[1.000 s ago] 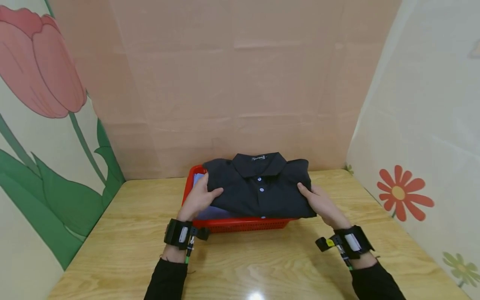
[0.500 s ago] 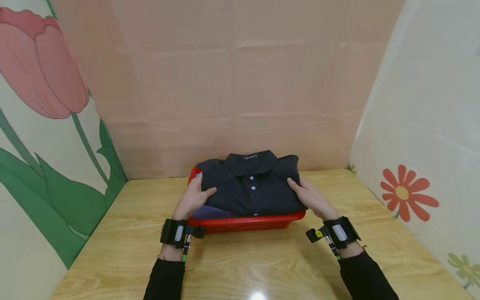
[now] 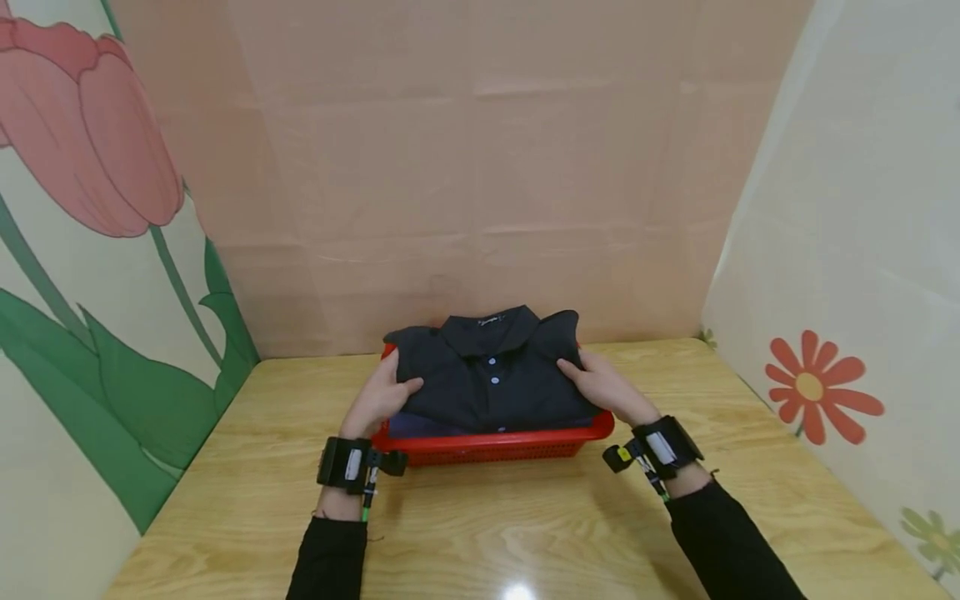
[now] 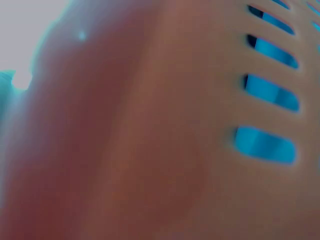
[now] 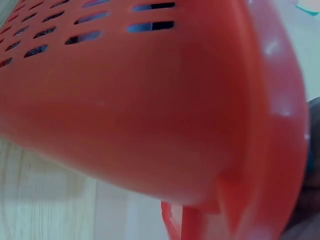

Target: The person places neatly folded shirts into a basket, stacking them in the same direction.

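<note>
A folded dark polo shirt [image 3: 487,383], collar to the back and white buttons up, lies over the red plastic basket [image 3: 495,444] in the head view. My left hand [image 3: 377,394] holds the shirt's left side, thumb on top and fingers hidden beneath. On the opposite side my right hand [image 3: 611,388] grips it the same way. Darker blue cloth [image 3: 420,426] shows under the shirt inside the basket. Close up, the slotted basket wall [image 4: 180,130] fills the left wrist view, blurred; the right wrist view shows the basket's corner [image 5: 150,105] and rim.
The basket stands on a light wooden table [image 3: 480,517] near its back edge. Behind it rises a brownish-pink covered wall [image 3: 480,167]. Flower-printed sheets flank the table, with a tulip [image 3: 97,142] on the left and a red flower [image 3: 810,386] on the right.
Both hands have moved left with the polo shirt and slightly lower, so it now sits more squarely over the basket. Less of the blue cloth shows at the left.
</note>
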`<control>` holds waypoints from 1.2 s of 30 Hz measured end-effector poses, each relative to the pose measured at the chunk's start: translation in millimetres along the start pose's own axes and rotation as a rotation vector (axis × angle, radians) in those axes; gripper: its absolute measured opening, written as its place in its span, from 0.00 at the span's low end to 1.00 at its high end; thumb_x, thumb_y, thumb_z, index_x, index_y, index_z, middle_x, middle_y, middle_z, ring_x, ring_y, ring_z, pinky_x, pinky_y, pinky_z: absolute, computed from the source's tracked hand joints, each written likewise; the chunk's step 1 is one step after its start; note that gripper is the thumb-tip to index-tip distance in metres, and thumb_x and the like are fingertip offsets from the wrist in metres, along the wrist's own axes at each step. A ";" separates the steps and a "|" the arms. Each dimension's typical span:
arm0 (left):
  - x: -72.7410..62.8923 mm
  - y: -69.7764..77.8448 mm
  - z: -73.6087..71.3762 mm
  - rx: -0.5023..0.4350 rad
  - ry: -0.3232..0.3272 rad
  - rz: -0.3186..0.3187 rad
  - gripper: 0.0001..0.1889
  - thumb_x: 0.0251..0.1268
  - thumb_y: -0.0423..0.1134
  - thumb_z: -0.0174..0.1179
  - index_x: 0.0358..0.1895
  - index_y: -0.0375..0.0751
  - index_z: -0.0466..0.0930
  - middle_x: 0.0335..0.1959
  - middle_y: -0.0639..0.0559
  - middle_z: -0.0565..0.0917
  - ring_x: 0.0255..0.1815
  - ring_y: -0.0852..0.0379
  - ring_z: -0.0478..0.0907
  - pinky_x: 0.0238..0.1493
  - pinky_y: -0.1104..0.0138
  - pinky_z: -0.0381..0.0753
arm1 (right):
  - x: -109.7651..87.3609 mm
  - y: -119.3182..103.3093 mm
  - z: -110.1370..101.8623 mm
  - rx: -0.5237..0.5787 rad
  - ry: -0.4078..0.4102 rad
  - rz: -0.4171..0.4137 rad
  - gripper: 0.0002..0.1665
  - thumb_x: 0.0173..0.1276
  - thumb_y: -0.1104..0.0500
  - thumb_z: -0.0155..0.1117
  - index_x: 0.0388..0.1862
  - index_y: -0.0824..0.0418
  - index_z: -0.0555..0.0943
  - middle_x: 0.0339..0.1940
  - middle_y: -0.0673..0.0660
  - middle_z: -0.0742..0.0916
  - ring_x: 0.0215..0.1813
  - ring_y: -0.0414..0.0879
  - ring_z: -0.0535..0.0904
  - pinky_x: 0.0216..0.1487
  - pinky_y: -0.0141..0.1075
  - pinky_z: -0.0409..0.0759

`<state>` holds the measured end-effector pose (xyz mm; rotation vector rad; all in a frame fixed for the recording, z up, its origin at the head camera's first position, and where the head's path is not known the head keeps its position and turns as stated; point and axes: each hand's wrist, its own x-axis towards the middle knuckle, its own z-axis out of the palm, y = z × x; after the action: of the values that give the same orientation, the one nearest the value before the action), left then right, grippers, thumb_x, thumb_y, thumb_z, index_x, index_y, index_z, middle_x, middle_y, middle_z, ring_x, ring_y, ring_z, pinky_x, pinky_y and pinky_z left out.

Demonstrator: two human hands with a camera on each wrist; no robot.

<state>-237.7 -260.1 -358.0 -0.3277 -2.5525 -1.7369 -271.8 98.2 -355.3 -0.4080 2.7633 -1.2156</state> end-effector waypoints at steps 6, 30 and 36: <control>2.6 -6.1 0.8 -0.016 0.005 -0.068 0.34 0.68 0.30 0.56 0.75 0.46 0.57 0.75 0.47 0.63 0.76 0.45 0.58 0.76 0.47 0.55 | 4.2 -3.4 0.3 -0.052 -0.029 -0.003 0.28 0.79 0.46 0.47 0.65 0.65 0.70 0.54 0.63 0.81 0.52 0.54 0.77 0.55 0.47 0.75; 0.5 -6.7 -6.0 0.578 0.078 0.056 0.37 0.67 0.37 0.60 0.76 0.33 0.54 0.78 0.29 0.46 0.77 0.32 0.49 0.75 0.42 0.53 | 14.1 16.5 -1.3 -0.498 0.199 -0.254 0.37 0.70 0.57 0.63 0.74 0.69 0.63 0.68 0.73 0.70 0.66 0.68 0.70 0.66 0.60 0.69; 2.9 -12.1 3.5 0.703 -0.038 0.014 0.33 0.70 0.43 0.59 0.75 0.44 0.61 0.79 0.34 0.47 0.79 0.31 0.38 0.74 0.39 0.51 | 15.1 30.8 7.6 -0.571 0.091 -0.344 0.30 0.75 0.58 0.56 0.72 0.66 0.67 0.74 0.74 0.65 0.74 0.72 0.58 0.71 0.63 0.60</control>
<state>-242.6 -260.7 -370.0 -0.3336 -2.9491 -0.7335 -291.2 108.5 -382.8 -0.9232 3.1795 -0.4577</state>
